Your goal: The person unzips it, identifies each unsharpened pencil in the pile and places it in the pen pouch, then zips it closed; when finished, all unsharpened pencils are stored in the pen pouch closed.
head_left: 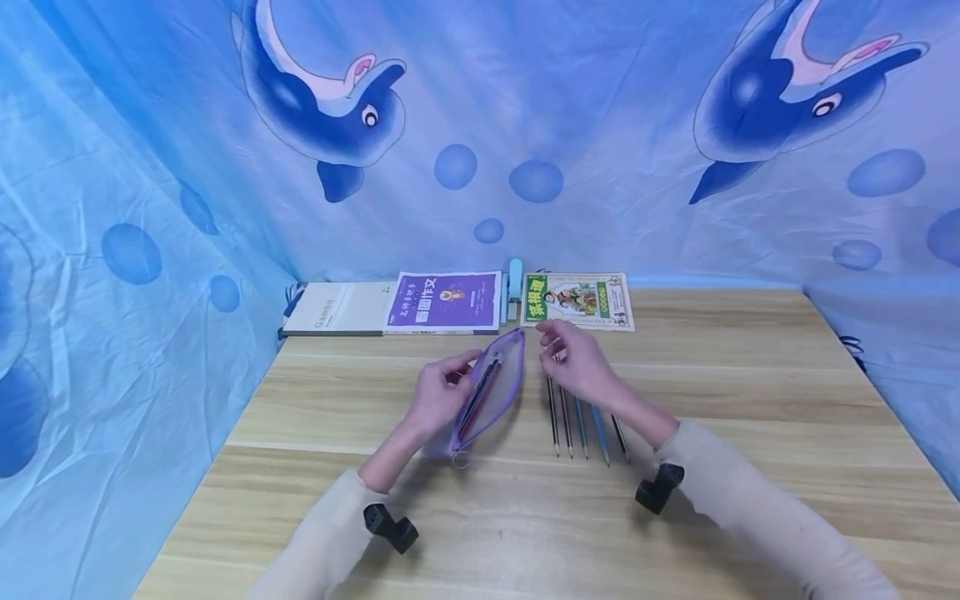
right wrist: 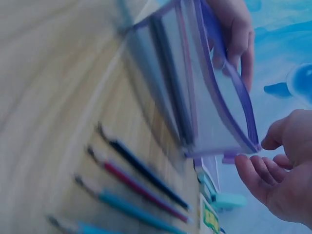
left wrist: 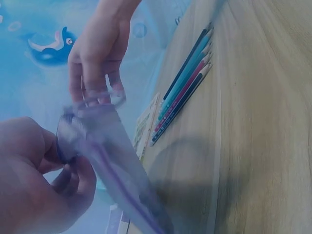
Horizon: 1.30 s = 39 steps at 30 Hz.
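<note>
A see-through pencil case (head_left: 508, 387) with purple zip edging is held up off the table, its mouth gaping. Dark and reddish pencils (head_left: 480, 400) lie inside it. My left hand (head_left: 441, 390) pinches one side of its rim between thumb and fingers. Just beyond its far corner is my right hand (head_left: 576, 360), thumb and fingers apart with nothing between them; the right wrist view has this hand (right wrist: 287, 168) close by the corner. Under the right hand several pencils (head_left: 600, 433) lie side by side on the table, tips toward me.
Along the back of the wooden table (head_left: 525, 533) lie a pale book (head_left: 337, 308), a purple book (head_left: 450, 300) and a green illustrated booklet (head_left: 577, 300). A light-blue stapler-like item (head_left: 515, 279) sits between them. A blue dolphin-print curtain (head_left: 525, 100) hangs behind.
</note>
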{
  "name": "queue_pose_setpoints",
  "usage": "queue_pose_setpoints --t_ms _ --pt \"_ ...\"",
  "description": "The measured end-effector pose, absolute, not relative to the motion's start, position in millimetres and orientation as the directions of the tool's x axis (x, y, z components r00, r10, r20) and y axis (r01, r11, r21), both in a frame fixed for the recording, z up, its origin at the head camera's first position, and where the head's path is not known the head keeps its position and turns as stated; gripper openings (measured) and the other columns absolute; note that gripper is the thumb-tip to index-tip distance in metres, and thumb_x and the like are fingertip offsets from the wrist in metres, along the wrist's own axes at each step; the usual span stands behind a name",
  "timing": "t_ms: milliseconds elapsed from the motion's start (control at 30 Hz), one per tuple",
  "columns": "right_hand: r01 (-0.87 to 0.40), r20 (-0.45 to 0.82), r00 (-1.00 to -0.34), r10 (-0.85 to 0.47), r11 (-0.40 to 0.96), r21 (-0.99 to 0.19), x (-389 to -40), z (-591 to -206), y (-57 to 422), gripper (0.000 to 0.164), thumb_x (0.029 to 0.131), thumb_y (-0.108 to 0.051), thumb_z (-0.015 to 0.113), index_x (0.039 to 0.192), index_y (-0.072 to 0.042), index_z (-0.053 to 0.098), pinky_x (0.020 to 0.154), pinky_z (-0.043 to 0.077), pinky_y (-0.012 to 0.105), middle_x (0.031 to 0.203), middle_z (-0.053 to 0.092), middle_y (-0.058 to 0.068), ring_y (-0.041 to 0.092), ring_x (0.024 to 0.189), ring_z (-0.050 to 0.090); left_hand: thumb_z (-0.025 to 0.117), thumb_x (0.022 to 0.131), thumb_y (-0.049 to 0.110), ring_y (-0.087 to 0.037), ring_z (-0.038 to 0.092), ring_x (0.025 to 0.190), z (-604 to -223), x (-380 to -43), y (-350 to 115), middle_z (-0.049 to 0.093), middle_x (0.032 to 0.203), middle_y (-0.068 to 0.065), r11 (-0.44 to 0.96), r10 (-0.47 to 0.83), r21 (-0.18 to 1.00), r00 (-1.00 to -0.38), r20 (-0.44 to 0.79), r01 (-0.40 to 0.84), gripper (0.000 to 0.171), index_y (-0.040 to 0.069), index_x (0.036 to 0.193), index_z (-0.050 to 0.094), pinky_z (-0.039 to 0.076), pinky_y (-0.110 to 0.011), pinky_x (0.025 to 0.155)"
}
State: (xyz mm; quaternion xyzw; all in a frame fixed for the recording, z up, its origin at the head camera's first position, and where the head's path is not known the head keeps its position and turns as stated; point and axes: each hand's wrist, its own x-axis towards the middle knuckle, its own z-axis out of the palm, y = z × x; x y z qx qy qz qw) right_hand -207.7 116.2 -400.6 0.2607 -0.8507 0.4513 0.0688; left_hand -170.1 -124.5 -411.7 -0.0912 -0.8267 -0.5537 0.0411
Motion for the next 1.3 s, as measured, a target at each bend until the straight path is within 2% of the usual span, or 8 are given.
queue_pose_setpoints --t_ms 233,500,700,800,900,1000,1133,1300 --pt "-0.662 0.36 -0.742 -0.566 0.535 -0.525 -219.5 -396.6 118.3 0.063 0.082 0.005 0.072 0.141 0.002 0.049 0.087 0.06 0.044 0.128 0.056 0.021 0.036 0.108 0.061 0.057 0.088 -0.009 -0.023 0.063 0.086 -404.6 -169.4 -135.7 0.07 0.099 -0.012 0.415 0.23 0.878 -0.961 0.152 0.238 0.039 0.001 0.123 0.069 0.058 -0.031 0.07" --pt "-0.713 0.394 -0.689 -0.608 0.471 -0.52 -227.1 -389.9 106.8 0.026 0.087 0.003 0.071 0.113 0.0 0.069 0.077 0.062 0.034 0.106 0.069 0.013 0.027 0.095 0.066 0.058 0.095 0.0 -0.026 0.062 0.107 -397.4 -175.0 -156.2 0.066 0.124 -0.016 0.328 0.313 0.937 -0.95 0.011 0.119 0.035 0.002 0.13 0.065 0.055 -0.029 0.086" --pt "-0.68 0.373 -0.723 -0.582 0.502 -0.535 -229.3 -392.5 102.5 0.021 0.089 0.003 0.068 0.11 0.002 0.069 0.081 0.062 0.038 0.107 0.07 0.015 0.029 0.096 0.067 0.053 0.103 0.014 -0.023 0.064 0.103 -405.6 -171.1 -184.1 0.065 0.121 -0.023 0.183 0.241 0.983 -0.97 -0.046 -0.001 0.039 -0.005 0.136 0.056 0.056 -0.03 0.088" --pt "-0.684 0.385 -0.719 -0.578 0.489 -0.541 -228.7 -393.3 101.4 0.021 0.088 0.004 0.067 0.109 0.003 0.068 0.081 0.061 0.04 0.107 0.069 0.015 0.029 0.096 0.067 0.048 0.103 0.01 -0.024 0.064 0.1 -417.9 -154.1 -204.1 0.064 0.115 -0.025 0.042 0.132 0.999 -0.991 -0.012 -0.006 0.039 -0.011 0.135 0.052 0.057 -0.033 0.092" --pt "-0.693 0.403 -0.71 -0.577 0.47 -0.547 -229.3 -393.2 98.7 0.02 0.088 0.005 0.067 0.109 0.003 0.068 0.08 0.062 0.041 0.106 0.069 0.016 0.03 0.095 0.067 0.049 0.096 0.001 -0.023 0.064 0.098 -434.4 -127.2 -219.8 0.064 0.114 -0.021 -0.075 0.041 0.997 -0.999 0.026 0.023 0.041 -0.013 0.134 0.051 0.057 -0.034 0.09" --pt "-0.685 0.4 -0.717 -0.57 0.471 -0.556 -228.6 -392.3 98.4 0.021 0.088 0.005 0.067 0.109 0.003 0.068 0.077 0.062 0.039 0.105 0.069 0.015 0.03 0.094 0.067 0.051 0.091 -0.005 -0.025 0.062 0.103 -450.8 -99.1 -221.6 0.063 0.121 -0.018 -0.13 0.047 0.99 -0.997 0.064 0.058 0.049 -0.011 0.139 0.048 0.058 -0.034 0.087" --pt "-0.669 0.386 -0.731 -0.563 0.482 -0.566 -226.1 -389.8 99.6 0.022 0.088 0.005 0.068 0.11 0.004 0.068 0.076 0.062 0.037 0.105 0.068 0.016 0.03 0.094 0.066 0.06 0.089 -0.01 -0.026 0.062 0.111 -466.1 -80.2 -206.0 0.059 0.128 -0.022 -0.091 0.037 0.976 -0.979 0.2 0.196 0.051 -0.012 0.138 0.048 0.058 -0.033 0.091" --pt "-0.674 0.372 -0.726 -0.579 0.489 -0.554 -225.1 -389.7 98.0 0.023 0.087 0.004 0.068 0.111 0.004 0.067 0.078 0.062 0.038 0.105 0.068 0.016 0.031 0.094 0.066 0.07 0.078 -0.018 -0.021 0.067 0.101 -472.3 -84.5 -184.9 0.065 0.114 -0.023 0.027 -0.155 0.934 -0.921 0.357 0.357 0.043 -0.014 0.12 0.062 0.056 -0.034 0.094"
